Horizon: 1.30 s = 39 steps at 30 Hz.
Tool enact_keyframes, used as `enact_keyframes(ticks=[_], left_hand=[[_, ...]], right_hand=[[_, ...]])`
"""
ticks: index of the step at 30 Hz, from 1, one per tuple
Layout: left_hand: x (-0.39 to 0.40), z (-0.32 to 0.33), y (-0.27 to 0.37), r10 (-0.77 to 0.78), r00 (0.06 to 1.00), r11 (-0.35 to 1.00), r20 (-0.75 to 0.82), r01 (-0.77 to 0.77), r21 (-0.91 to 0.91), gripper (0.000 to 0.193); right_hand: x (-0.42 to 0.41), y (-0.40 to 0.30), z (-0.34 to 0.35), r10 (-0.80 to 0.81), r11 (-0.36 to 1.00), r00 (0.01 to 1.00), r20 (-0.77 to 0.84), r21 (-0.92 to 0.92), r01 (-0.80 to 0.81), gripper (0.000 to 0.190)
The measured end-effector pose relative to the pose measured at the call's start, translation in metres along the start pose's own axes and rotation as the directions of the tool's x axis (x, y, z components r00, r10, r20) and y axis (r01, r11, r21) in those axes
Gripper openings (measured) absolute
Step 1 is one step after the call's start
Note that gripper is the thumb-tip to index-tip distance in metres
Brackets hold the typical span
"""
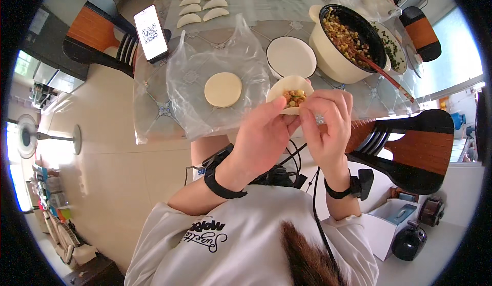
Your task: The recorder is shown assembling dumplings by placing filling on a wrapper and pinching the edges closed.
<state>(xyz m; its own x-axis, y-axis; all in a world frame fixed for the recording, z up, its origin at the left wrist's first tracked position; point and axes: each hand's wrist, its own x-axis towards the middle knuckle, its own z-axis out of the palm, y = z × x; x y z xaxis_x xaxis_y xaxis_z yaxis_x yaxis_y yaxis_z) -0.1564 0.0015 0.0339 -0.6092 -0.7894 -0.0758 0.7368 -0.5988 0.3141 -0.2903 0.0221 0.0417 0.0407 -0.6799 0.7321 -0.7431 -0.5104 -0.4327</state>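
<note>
Between my two hands is a round dumpling wrapper with a mound of chopped filling on its middle, its rim still unfolded. My left hand holds it from the left, thumb on the near rim beside the filling. From the right, my right hand pinches the near right edge between thumb and fingers. A stack of round wrappers lies on a clear plastic bag. Just beyond my hands stands a white bowl with a dark rim.
A cream pot of filling holds a reddish-brown utensil. Behind it is a bowl of chopped greens. Several folded dumplings lie in rows at the far side. A lit phone stands at the table's left edge. Chairs flank the table.
</note>
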Motion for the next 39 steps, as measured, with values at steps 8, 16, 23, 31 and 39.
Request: enact_keyframes(ticks=[8,16,23,31,39], left_hand=[[-0.006,0.000,0.002,0.232,0.968,0.930,0.099,-0.251,0.268,0.050],[-0.009,-0.008,0.003,0.340,0.931,0.802,0.134,-0.361,0.476,0.037],[-0.012,-0.008,0.002,0.407,0.907,0.737,0.108,-0.396,0.548,0.033],[-0.017,-0.004,0.007,0.393,0.920,0.692,0.011,-0.303,0.655,0.024],[-0.018,-0.003,0.014,0.402,0.913,0.798,0.076,-0.390,0.459,0.029]], right_hand=[[0.006,-0.010,0.007,0.074,0.995,0.995,-0.066,0.079,-0.069,0.013],[0.009,-0.018,0.007,0.111,0.992,0.991,-0.069,0.076,-0.105,0.011],[0.010,-0.023,0.010,0.126,0.989,0.989,-0.071,0.089,-0.120,0.010],[0.012,-0.028,0.010,0.145,0.988,0.987,-0.065,0.072,-0.140,0.013],[-0.012,-0.026,-0.001,0.476,0.785,0.879,0.031,0.436,-0.441,0.027]])
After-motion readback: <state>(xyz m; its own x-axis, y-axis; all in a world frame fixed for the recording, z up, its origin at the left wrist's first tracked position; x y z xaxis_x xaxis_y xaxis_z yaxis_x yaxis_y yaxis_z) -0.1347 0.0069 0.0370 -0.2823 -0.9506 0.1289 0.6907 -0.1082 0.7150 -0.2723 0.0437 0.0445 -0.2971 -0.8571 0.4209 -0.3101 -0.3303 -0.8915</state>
